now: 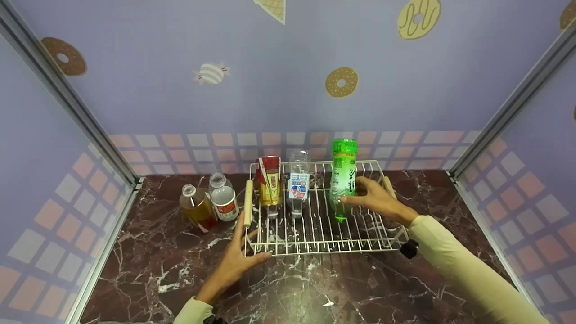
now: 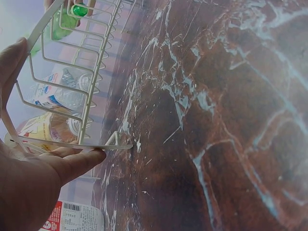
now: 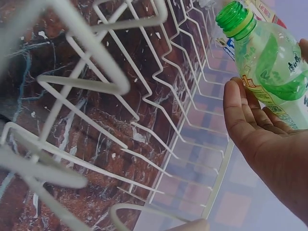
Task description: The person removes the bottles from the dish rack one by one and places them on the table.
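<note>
In the head view my right hand (image 1: 373,198) grips a green plastic bottle (image 1: 344,173) around its side. The bottle is upside down, its open green neck (image 3: 235,20) pointing down over the right half of a white wire dish rack (image 1: 315,246). My left hand (image 1: 240,254) holds the rack's left end by the wooden handle (image 1: 248,202), thumb at the front wire. Two more bottles stand neck down in the rack: one with a red and yellow label (image 1: 270,180), and a clear bottle (image 1: 299,184) with a white and blue label.
Left of the rack, close to my left hand, stand a bottle with a yellowish label (image 1: 196,209) and a clear bottle with a red and white label (image 1: 223,198). Everything rests on a dark red marbled surface (image 1: 292,288). Lilac walls (image 1: 279,90) enclose the back and sides.
</note>
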